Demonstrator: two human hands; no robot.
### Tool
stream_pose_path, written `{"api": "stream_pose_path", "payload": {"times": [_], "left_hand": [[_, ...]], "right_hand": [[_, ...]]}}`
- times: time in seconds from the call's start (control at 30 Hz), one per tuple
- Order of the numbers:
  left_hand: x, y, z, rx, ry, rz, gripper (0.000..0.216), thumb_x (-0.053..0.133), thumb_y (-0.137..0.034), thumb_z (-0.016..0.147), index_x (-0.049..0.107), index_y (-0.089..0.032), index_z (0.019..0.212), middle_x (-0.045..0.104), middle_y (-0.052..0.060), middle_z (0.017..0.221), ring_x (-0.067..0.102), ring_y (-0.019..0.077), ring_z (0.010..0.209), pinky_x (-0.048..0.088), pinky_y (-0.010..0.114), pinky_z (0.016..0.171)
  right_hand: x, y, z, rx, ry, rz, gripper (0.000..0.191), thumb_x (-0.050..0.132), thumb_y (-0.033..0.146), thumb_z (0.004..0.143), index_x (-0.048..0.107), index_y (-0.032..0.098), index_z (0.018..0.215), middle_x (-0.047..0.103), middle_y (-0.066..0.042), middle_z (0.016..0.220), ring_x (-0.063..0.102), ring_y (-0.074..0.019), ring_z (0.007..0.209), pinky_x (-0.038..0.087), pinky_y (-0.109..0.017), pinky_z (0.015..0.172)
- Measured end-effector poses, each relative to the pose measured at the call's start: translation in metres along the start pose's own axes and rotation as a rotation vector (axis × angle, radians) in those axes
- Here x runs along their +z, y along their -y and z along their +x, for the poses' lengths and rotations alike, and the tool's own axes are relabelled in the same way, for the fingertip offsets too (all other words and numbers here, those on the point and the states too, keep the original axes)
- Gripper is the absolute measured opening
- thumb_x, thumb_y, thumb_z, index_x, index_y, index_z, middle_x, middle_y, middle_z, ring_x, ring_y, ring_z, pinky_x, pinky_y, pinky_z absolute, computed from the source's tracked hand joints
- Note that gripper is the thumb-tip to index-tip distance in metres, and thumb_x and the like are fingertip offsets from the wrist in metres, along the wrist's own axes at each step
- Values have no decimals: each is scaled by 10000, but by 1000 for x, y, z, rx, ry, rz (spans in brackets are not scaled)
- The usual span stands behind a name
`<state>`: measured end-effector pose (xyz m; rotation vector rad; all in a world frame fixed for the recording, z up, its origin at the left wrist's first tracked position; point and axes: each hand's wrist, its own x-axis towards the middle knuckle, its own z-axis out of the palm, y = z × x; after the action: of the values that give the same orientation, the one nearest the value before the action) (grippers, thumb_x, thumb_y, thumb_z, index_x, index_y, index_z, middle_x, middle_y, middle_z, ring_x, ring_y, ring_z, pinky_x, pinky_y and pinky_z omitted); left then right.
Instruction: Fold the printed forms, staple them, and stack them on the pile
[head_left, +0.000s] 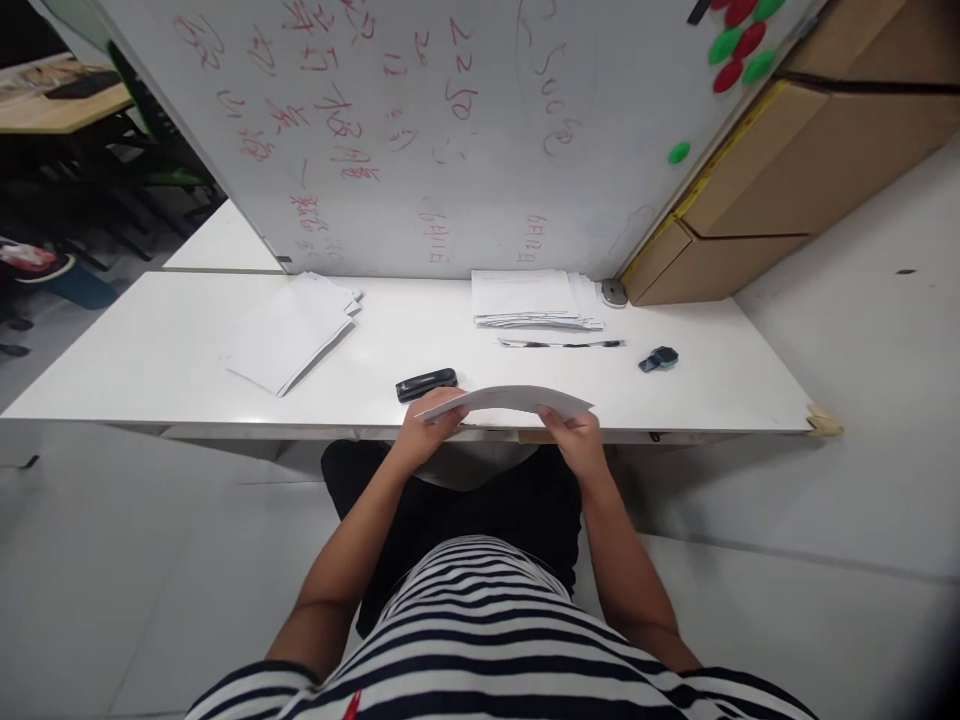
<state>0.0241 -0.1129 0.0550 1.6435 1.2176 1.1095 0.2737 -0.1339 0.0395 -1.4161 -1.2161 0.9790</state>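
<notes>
Between my two hands a white sheaf of paper [506, 397] is held up at the front edge of the desk, bowed upward in the middle. My left hand [431, 425] grips its left end, thumb on the near side. Its right end is pinched in my right hand [576, 432]. How many sheets it has, I cannot tell. Just behind my left hand lies a black stapler [427, 384]. Farther back is a neat stack of papers [525, 297], with a pen [561, 344] in front of it. A looser, fanned pile of papers [289, 330] lies on the left.
A whiteboard [480, 180] with red writing stands along the back of the white desk [135, 350]. Cardboard boxes [817, 160] are stacked at the back right. A dark watch-like object [658, 359] lies on the right, and a small grey item [614, 292] by the boxes.
</notes>
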Motion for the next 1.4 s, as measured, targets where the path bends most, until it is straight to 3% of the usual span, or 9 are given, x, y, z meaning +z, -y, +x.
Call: {"api": "stream_pose_path", "payload": {"times": [0.13,0.27,0.5,0.63,0.73,0.87,1.0,1.13,1.4], "left_hand": [[17,6,11,26,-109,13,284,563,-428,875,696,-198,973,715,57,988,666,205,920,541,378,853],[13,-13,12,259,-17,76,262,571,-375,888,691,-242,1079,694,40,1112,621,205,1072,473,383,985],[30,20,11,-95,-47,96,301,532,-447,890,703,-201,922,701,14,802,652,196,759,525,324,675],[32,25,-2,-100,-17,119,295,542,-452,883,691,-202,934,709,23,874,655,197,830,523,324,745],[17,14,-2,18,-15,200,287,530,-425,898,662,-213,1040,694,45,1046,634,200,983,497,339,877],[-5,21,18,170,-125,549,395,568,-398,877,567,-208,1224,596,102,1270,495,265,1232,364,420,1047],[-12,53,35,85,-174,835,441,617,-426,831,569,-189,1200,611,139,1196,497,328,1175,371,449,969],[-12,70,34,76,-140,890,296,588,-410,858,600,-220,1085,646,88,1034,543,275,995,396,394,858],[-18,64,29,155,8,830,272,620,-394,848,585,-237,1067,641,50,1021,521,236,923,384,368,827]], "right_hand": [[13,-12,9,107,-8,-27,433,668,534,749,728,150,939,736,-101,958,654,-314,966,497,-471,895],[-6,-4,12,18,-53,-62,407,668,500,771,719,185,1024,721,-74,1049,626,-299,1055,478,-436,949],[-1,-18,10,19,66,-195,422,551,544,839,733,191,981,734,-79,979,647,-299,980,484,-442,923],[-11,-30,-6,-73,-14,-239,360,582,508,828,732,218,979,733,-66,987,649,-294,988,474,-432,930],[-30,-31,-16,26,-154,-279,348,639,504,787,730,173,844,741,-89,862,667,-310,887,503,-441,836],[-39,-40,-23,174,-193,-37,369,685,492,758,707,150,896,737,-81,818,660,-243,713,531,-381,684],[-28,-52,-27,300,-146,234,389,724,458,741,689,145,969,717,-57,863,564,-132,552,489,-284,518],[-18,-54,-28,377,-86,346,366,757,415,722,693,145,961,697,-47,908,504,-84,536,436,-228,455],[-9,-58,-23,412,-111,377,335,794,389,683,689,138,878,653,-12,758,456,-54,484,382,-199,415]]}}
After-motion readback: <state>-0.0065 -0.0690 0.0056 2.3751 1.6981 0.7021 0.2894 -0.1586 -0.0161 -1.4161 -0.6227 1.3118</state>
